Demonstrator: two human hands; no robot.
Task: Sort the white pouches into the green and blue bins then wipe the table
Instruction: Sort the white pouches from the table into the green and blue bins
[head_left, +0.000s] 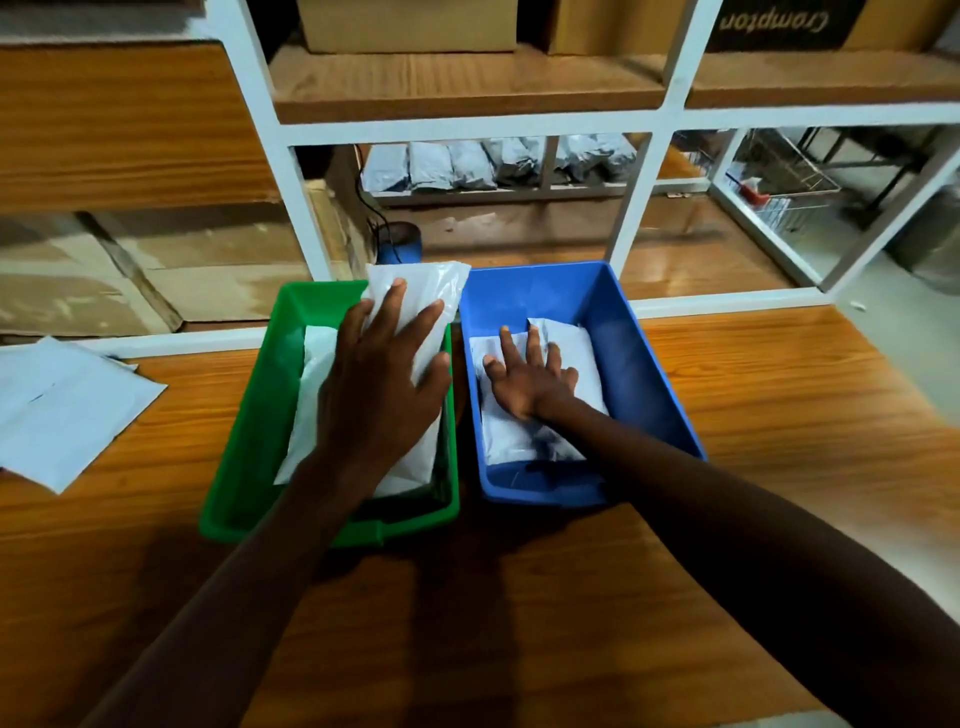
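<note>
A green bin (244, 441) and a blue bin (660, 374) stand side by side on the wooden table (779, 415). My left hand (384, 384) lies with spread, straight fingers on top of a white pouch (431, 286). That pouch is tilted, and its far end sticks up over the green bin's back rim. Another white pouch (311, 374) lies in the green bin beneath it. My right hand (530, 379) presses flat on the white pouches (571, 343) stacked inside the blue bin.
More white pouches (62, 410) lie on the table at the far left. Right behind the bins rises a white-framed shelf rack (467, 130) holding cardboard boxes and grey packets. A wire basket (789, 192) sits at the back right.
</note>
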